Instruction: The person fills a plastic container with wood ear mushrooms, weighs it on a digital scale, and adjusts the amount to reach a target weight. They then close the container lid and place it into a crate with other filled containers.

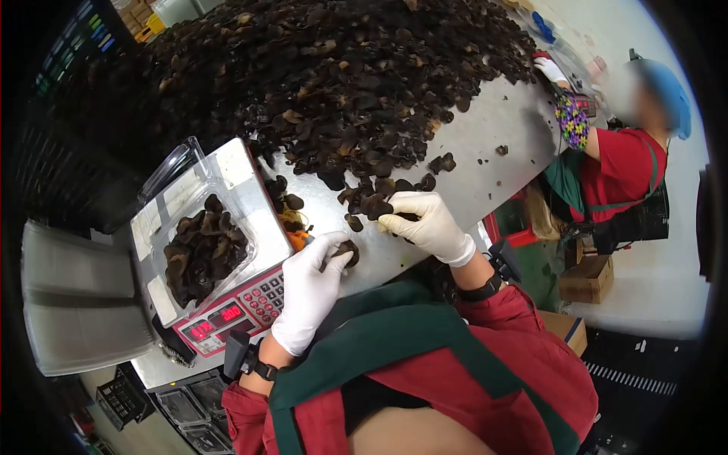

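My left hand point(312, 282), in a white glove, is closed around a dark mushroom piece point(349, 254) beside the scale. To its right, my right hand point(427, 226), gloved too, pinches dark mushroom pieces point(374, 203) at the near edge of the large mushroom pile point(341, 91). On the red and white scale point(244, 193) rests a clear plastic tray point(254, 262) filled with dark mushrooms point(205, 250). The scale's red digits are lit. A small orange item point(297, 236) lies between the scale and the metal table point(485, 144).
Stacked clear trays point(83, 296) stand left of the scale. At the right, across the table corner, a co-worker point(622, 167) in a blue cap has a gloved hand near another scale. Cardboard boxes point(588, 279) sit on the floor at right.
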`<state>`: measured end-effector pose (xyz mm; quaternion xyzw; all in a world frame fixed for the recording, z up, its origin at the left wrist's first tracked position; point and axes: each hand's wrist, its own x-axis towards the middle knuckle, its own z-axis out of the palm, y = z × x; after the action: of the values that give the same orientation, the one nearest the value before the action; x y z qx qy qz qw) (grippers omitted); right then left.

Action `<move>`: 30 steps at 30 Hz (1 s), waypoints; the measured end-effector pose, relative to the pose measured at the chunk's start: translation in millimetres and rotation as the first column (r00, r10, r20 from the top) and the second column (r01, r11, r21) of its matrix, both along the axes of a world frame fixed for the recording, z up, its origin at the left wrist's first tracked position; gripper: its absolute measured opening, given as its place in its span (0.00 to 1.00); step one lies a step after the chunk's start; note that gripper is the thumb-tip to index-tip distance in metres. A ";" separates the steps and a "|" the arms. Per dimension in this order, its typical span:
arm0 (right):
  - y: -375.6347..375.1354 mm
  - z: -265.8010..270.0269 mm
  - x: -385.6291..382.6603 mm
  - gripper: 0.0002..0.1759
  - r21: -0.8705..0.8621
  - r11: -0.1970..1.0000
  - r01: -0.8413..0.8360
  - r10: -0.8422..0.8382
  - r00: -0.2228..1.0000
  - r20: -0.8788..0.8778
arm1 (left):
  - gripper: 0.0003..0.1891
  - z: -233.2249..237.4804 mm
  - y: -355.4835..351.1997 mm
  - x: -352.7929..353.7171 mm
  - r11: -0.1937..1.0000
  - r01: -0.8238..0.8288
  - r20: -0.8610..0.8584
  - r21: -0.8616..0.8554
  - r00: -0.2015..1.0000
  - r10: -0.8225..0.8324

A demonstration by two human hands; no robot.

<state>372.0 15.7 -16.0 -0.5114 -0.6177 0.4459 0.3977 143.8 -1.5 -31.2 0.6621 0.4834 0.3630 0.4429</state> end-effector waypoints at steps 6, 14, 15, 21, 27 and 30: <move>-16.1 13.1 9.6 0.05 0.284 0.913 -0.292 0.182 0.916 0.357 | 0.27 20.4 -0.7 10.4 0.983 0.133 -0.010 -0.123 0.991 -0.135; -13.2 17.4 -33.0 0.09 0.188 0.915 -0.356 0.294 0.910 0.294 | 0.19 13.4 -15.0 -7.1 0.961 0.064 -0.088 0.268 0.995 -0.042; -7.6 11.8 -37.5 0.11 0.244 0.889 -0.387 0.316 0.905 0.284 | 0.21 11.5 -17.4 -11.5 0.939 0.012 -0.083 0.344 0.996 0.018; 6.8 6.2 -61.5 0.09 0.260 0.895 -0.362 0.352 0.932 0.083 | 0.23 32.7 -31.0 -33.0 0.984 -0.173 0.038 0.047 0.985 0.171; 6.1 -4.8 -70.6 0.11 0.274 0.891 -0.361 0.355 0.932 0.074 | 0.22 26.8 -33.2 -41.0 0.983 -0.175 0.069 0.047 0.983 0.171; 13.6 6.2 -75.3 0.11 0.279 0.891 -0.358 0.349 0.933 0.084 | 0.22 36.9 -35.2 -50.6 0.981 -0.196 0.018 0.001 0.980 0.196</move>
<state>296.7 29.3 -9.8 -0.3338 -0.7651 0.4072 0.3706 93.2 -36.7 5.7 0.6086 0.5419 0.4112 0.4084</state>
